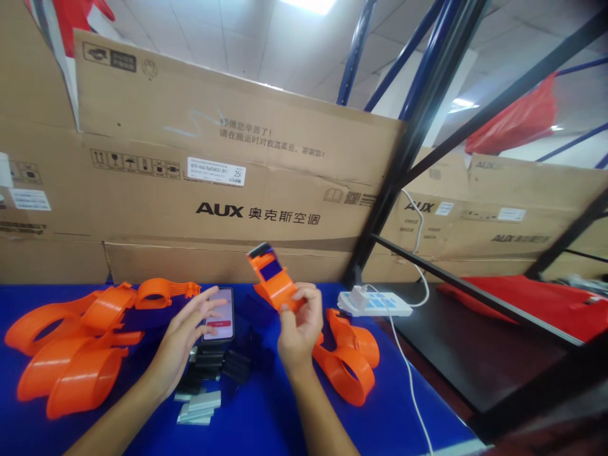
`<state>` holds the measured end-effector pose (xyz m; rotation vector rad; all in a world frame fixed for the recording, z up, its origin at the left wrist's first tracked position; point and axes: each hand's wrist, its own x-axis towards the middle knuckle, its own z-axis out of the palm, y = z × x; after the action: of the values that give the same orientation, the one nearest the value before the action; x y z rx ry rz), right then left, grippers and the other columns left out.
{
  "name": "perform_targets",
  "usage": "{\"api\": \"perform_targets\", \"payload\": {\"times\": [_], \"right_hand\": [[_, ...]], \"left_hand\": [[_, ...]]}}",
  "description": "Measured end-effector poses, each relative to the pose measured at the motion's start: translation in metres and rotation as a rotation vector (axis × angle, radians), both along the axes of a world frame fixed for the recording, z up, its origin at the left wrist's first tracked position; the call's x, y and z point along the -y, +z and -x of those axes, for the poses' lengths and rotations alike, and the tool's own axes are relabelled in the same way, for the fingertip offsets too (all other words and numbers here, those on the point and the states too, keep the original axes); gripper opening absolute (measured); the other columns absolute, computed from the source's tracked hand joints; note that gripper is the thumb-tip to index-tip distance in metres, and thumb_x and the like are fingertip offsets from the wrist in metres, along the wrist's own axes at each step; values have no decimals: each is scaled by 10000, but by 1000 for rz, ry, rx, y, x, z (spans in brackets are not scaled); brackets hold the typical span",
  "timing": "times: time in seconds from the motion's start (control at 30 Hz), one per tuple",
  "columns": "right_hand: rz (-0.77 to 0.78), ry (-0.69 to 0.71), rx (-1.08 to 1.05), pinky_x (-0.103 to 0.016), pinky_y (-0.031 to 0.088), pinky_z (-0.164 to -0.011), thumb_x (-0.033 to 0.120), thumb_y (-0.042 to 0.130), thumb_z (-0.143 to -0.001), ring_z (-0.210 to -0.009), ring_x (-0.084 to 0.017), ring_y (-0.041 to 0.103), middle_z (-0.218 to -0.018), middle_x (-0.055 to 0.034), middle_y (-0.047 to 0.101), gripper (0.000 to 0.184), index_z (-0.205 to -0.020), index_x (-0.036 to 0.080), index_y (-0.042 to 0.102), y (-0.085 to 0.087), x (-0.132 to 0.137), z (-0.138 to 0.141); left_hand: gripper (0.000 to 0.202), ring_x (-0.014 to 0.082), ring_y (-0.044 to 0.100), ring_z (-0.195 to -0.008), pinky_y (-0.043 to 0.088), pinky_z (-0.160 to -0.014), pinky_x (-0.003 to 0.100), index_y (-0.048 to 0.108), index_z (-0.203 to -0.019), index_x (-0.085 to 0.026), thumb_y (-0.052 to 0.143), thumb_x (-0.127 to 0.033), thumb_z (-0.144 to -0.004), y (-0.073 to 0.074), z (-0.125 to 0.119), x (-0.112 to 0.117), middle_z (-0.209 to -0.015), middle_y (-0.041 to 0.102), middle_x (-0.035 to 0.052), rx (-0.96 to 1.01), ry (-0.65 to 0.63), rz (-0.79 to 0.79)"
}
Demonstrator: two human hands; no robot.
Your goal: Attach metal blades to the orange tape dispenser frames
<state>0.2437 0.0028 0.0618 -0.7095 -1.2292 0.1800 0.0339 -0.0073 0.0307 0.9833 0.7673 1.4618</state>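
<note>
My right hand [299,326] grips an orange plastic loop-shaped holder [278,288] and keeps it raised above the table. Its upper end has a rectangular opening and a dark tip. My left hand [183,335] is open with fingers spread, partly in front of a phone [221,316] whose screen is lit. Below the phone lie several black rectangular pieces [209,358] and a small stack of pale flat pieces [200,405]. More orange loop holders [88,380] are grouped on the left, and others [349,373] lie right of my right hand.
A blue surface [256,418] carries everything. Large cardboard boxes [237,247] stand along the back. At right, a white power strip [375,303] has a plug and a white cable [401,361] trailing forward, beside a black metal rack frame [380,209]. Red material [532,301] lies beyond it.
</note>
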Motion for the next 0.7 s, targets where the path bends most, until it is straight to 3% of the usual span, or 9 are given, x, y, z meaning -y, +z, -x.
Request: {"api": "perform_targets", "payload": {"times": [0.1, 0.27, 0.37, 0.47, 0.6, 0.7], "right_hand": [[-2, 228, 149, -337, 446, -757, 223, 537, -807, -847, -205, 512, -911, -26, 492, 128, -907, 237, 458, -9, 13, 24], [138, 514, 362, -327, 478, -746, 269, 570, -843, -810, -198, 553, -913, -38, 577, 161, -995, 219, 550, -16, 24, 39], [248, 397, 230, -317, 493, -769, 308, 515, -952, -843, -198, 603, -935, -50, 637, 156, -1027, 213, 613, -16, 19, 40], [369, 290, 153, -299, 494, -755, 333, 557, -960, -830, -189, 624, -936, -47, 677, 174, -1040, 211, 653, -20, 8, 40], [536, 444, 233, -257, 464, -629, 405, 585, -954, -688, -157, 579, -772, -9, 638, 236, -970, 193, 689, -34, -6, 43], [583, 482, 278, -235, 436, -572, 454, 561, -968, -620, -132, 525, -712, 5, 597, 319, -862, 176, 678, -42, -9, 44]], "left_hand": [[503, 290, 646, -1172, 555, -886, 371, 667, -1286, -240, 784, -433, -836, -2, -3, -5, -1291, 700, 117, 98, 18, 39], [481, 238, 708, -1027, 572, -839, 318, 695, -1155, -242, 887, -358, -730, -6, 0, -14, -1144, 748, 48, 203, 185, 95], [523, 238, 714, -1007, 564, -856, 317, 712, -1149, -214, 894, -420, -704, -6, 2, -16, -1114, 759, 56, 158, 223, 92], [541, 249, 711, -1023, 543, -874, 321, 721, -1172, -216, 870, -471, -718, -7, 1, -15, -1108, 767, 64, 65, 191, 82], [513, 256, 706, -984, 522, -858, 313, 739, -1137, -207, 846, -510, -737, -9, -3, -10, -1049, 775, 63, -6, 122, 94], [475, 232, 689, -839, 515, -746, 299, 750, -1043, -182, 847, -526, -730, -9, -2, -7, -918, 762, 47, -38, 99, 122]]}}
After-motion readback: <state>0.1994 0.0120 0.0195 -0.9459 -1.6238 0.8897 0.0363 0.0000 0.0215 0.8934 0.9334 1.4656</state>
